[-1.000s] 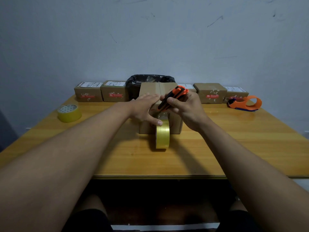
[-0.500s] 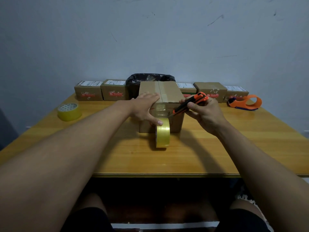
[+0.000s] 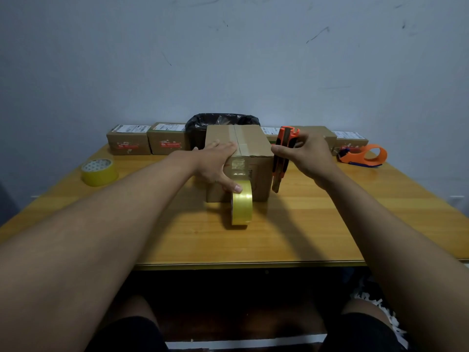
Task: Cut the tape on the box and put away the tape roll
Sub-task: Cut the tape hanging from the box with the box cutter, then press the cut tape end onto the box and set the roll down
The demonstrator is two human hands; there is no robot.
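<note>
A brown cardboard box [image 3: 255,146] stands mid-table with a strip of clear tape along its top seam and down its front. A yellowish tape roll [image 3: 241,203] stands on edge against the box front, with tape still running up to the box. My left hand [image 3: 215,162] lies flat on the box's top left, its thumb touching the roll. My right hand [image 3: 308,154] holds an orange and black utility knife [image 3: 281,158] upright just right of the box, its lower end near the table.
A second yellow tape roll [image 3: 99,172] lies at the table's left. An orange tape dispenser [image 3: 363,155] sits at the right. Several small labelled cartons [image 3: 128,142] and a black-lined bin [image 3: 220,121] line the back edge by the wall.
My right hand has drawn the knife away from the box front to the right and turned it upright. My left hand and the roll have stayed put.
</note>
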